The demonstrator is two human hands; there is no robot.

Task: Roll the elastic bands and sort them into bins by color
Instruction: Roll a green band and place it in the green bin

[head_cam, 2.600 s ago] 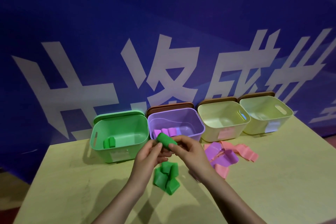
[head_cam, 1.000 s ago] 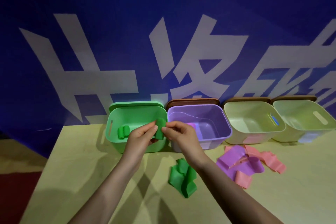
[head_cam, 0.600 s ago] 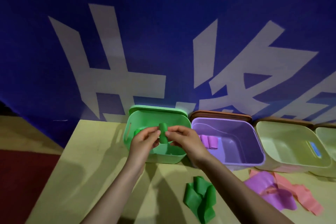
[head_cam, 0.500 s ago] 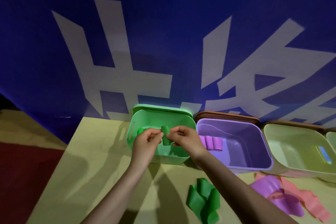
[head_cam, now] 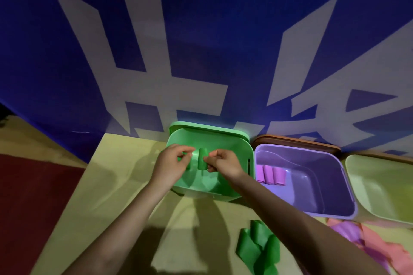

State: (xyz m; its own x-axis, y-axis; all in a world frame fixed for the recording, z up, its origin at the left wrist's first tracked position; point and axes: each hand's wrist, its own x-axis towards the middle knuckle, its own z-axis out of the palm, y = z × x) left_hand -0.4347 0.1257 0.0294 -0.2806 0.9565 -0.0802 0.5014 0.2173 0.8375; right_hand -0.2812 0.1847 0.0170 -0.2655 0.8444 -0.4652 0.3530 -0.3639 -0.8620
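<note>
Yellow table: right hand pinches green roll over green bin; left hand grip unclear.

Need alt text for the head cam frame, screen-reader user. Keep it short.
Two hands, left hand and right hand, hold a rolled green band over the open green bin at the back of a table. To its right, a purple bin holds three purple rolls; unrolled green bands lie on the table nearer the camera.

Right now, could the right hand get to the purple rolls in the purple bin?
Probably yes. The right hand is over the green bin next door, the purple bin is open on top, and nothing covers the purple rolls. It would have to let go of the green roll first.
</note>
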